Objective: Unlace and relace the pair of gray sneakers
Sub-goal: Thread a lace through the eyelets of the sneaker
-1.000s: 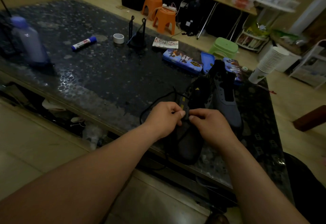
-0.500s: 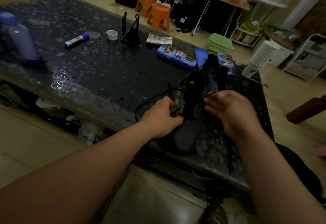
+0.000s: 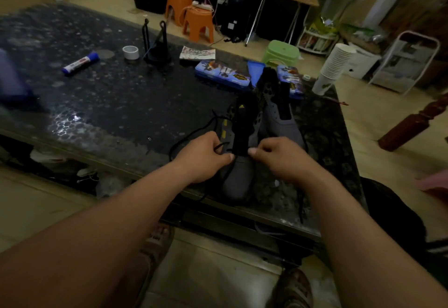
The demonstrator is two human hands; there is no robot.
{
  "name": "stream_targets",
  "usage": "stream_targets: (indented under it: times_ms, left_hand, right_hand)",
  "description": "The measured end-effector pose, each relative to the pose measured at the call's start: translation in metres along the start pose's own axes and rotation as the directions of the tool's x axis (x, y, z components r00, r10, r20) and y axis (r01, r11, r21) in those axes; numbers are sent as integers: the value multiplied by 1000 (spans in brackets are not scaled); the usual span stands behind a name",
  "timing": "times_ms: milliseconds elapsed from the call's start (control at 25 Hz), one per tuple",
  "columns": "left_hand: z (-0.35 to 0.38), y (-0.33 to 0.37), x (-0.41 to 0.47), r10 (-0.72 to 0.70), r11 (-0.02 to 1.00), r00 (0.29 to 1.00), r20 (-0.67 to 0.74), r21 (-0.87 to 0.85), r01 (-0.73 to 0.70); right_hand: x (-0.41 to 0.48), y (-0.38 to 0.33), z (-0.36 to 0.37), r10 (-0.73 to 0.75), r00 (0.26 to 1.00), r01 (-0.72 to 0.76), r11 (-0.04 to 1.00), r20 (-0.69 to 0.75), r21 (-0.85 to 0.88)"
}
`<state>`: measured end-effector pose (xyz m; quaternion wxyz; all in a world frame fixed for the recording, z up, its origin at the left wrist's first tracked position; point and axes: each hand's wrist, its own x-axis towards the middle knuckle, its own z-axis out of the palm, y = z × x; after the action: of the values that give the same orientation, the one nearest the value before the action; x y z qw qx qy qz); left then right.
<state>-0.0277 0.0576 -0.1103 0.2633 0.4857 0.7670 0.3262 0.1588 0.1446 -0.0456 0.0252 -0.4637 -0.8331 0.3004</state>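
Since half a second ago our right hand [image 3: 283, 160] has dropped from its spread reach over the shoe to the toe end of the tongue, fingers now curled and thumb against forefinger; whether it has any lace in that pinch we cannot tell, though a dark strand trails from under it over the worktop [image 3: 121, 94] edge. Our left hand [image 3: 206, 157] is at the opposite eyelet row, pinching the black lace [image 3: 191, 137], which loops away to the left. The near sneaker [image 3: 238, 177] lies toe toward us at the front edge of the worktop, its upper eyelets bare; the second sneaker [image 3: 283, 118] sits just beside it on the right, apparently with no lace at all. We judge this to be work at the lowest eyelets, likely the start of relacing shoe 1 of 2. Next, we would need both ends evened, then a tip fed cleanly through the next eyelet up.
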Motion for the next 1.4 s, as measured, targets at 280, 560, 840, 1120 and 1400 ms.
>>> stream_targets:
  times_ms: [280, 560, 840, 1120, 1400]
  left_hand:
    - [-8, 13, -3, -60, 998, 996, 70, 5, 60]
    - [-12, 34, -5, -96, 861, 995, 15, -501, 90]
    - [-9, 23, -5, -45, 904, 999, -30, -427, 28]
    - [17, 17, -15, 68, 998, 998, 12, -14, -67]
    - [10, 16, -9, 79, 995, 996, 46, 58, -81]
  right_hand:
    - [-9, 59, -70, 532, 823, 318, -139, -200, 938]
    - [1, 22, 8, -34, 960, 73, 988, -278, 134]
    - [14, -3, 16, -98, 984, 90, 994, -152, -63]
    - [-7, 8, -26, 259, 954, -26, 569, -150, 822]
    - [-19, 58, -41, 361, 930, -101, 430, -69, 897]
